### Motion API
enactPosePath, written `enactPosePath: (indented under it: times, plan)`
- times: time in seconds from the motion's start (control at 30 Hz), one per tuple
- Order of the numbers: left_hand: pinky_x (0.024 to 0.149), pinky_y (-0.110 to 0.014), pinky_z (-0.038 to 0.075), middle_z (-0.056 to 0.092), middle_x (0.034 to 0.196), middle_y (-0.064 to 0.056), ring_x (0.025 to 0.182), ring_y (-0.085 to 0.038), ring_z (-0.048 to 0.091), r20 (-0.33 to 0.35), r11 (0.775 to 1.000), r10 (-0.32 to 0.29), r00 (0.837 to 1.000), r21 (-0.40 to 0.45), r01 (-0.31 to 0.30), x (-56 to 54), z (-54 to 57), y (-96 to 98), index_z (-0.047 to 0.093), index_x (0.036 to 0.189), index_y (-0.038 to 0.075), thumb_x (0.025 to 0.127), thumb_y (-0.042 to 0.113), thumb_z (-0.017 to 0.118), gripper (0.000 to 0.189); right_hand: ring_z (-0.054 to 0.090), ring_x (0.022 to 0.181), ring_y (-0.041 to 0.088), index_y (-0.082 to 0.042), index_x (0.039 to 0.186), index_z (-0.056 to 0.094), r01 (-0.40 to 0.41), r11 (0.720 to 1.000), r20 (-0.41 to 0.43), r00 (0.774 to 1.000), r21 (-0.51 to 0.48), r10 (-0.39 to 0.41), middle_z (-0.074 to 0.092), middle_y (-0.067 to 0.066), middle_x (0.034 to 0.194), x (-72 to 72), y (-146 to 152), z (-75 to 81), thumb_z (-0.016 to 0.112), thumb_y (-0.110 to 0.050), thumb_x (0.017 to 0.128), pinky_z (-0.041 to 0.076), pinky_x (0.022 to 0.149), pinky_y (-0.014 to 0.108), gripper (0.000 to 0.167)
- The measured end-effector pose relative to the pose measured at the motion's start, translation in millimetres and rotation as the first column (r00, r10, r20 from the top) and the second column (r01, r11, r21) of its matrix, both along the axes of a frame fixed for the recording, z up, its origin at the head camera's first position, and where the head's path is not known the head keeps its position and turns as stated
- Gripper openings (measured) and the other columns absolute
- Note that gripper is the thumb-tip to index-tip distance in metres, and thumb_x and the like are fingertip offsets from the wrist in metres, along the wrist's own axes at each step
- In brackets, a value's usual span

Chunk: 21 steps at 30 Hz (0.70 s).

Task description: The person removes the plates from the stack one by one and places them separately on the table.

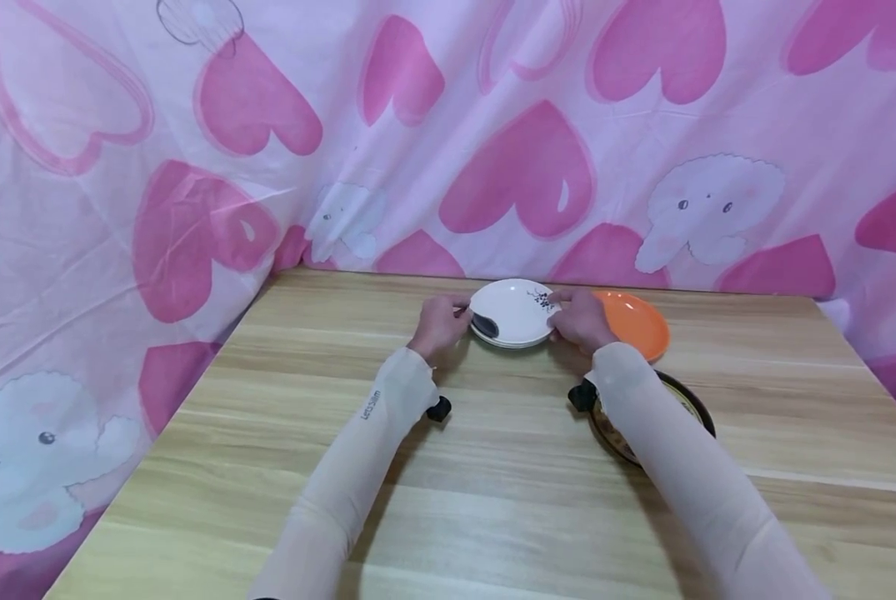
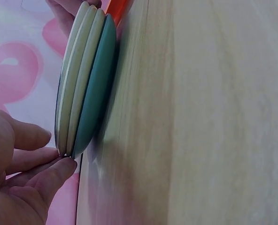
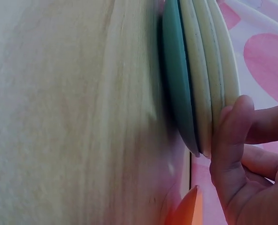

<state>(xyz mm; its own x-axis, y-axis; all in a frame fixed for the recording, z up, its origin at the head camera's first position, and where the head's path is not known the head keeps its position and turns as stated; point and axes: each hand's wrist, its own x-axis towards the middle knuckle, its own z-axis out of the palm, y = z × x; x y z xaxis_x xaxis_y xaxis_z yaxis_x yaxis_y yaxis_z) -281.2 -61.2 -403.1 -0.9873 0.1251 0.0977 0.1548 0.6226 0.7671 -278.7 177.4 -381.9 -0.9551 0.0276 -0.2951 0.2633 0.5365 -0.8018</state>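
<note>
At the far middle of the table, both hands hold a stack of plates between them. On top lies a white plate (image 1: 515, 310) with a black floral print and a dark leaf-shaped mark near its left rim. From the side, three cream rims (image 2: 78, 79) show above a green plate (image 2: 99, 84) at the bottom. My left hand (image 1: 442, 323) pinches the stack's left rim, thumb low and fingers behind. My right hand (image 1: 584, 321) grips the opposite side, its thumb against the cream rims (image 3: 209, 70) and another finger bent toward the top edge.
Just right of the stack lies an orange plate (image 1: 638, 325), partly behind my right hand. Closer in, a round dark-rimmed patterned dish (image 1: 698, 408) sits partly hidden under my right forearm. Behind the wooden table (image 1: 508, 500) hangs a pink heart-print cloth (image 1: 410, 167).
</note>
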Motion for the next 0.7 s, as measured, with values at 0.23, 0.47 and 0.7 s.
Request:
enactPosePath:
  times: [0.23,0.47,0.7]
  plan:
    - [0.104,-0.033,0.054,0.073,0.122,-0.013,0.119,-0.021,0.067,-0.019,0.999,-0.005,1.0,0.033,0.006,-1.1,-1.9,-0.4,0.074,0.119,0.006,0.092,0.001,0.061,0.029,0.06,0.063,0.014,-0.007,0.148,0.048,0.044,0.998,-0.004,0.999,-0.042,-0.045,0.049,0.022,0.144,0.3,0.5,-1.9,0.055,0.003,0.091,0.056,0.059,0.025,0.059]
    - [0.106,-0.033,0.053,0.074,0.121,-0.012,0.12,-0.021,0.066,-0.02,1.0,0.008,1.0,0.017,-0.007,-1.8,-1.6,-0.2,0.075,0.118,0.008,0.091,0.001,0.063,0.03,0.06,0.059,0.013,-0.008,0.148,0.049,0.062,0.995,-0.023,0.998,-0.073,-0.064,0.053,0.022,0.14,1.9,1.1,-1.4,0.053,0.004,0.09,0.055,0.057,0.025,0.059]
    - [0.107,-0.034,0.053,0.074,0.121,-0.011,0.121,-0.022,0.066,-0.009,1.0,0.006,1.0,0.006,-0.006,-2.2,-1.9,-0.2,0.073,0.121,0.008,0.09,0.003,0.064,0.033,0.06,0.054,0.01,-0.007,0.149,0.047,0.057,0.993,-0.061,0.996,-0.103,-0.064,0.053,0.024,0.139,5.9,2.8,-1.9,0.051,0.005,0.091,0.056,0.055,0.024,0.059]
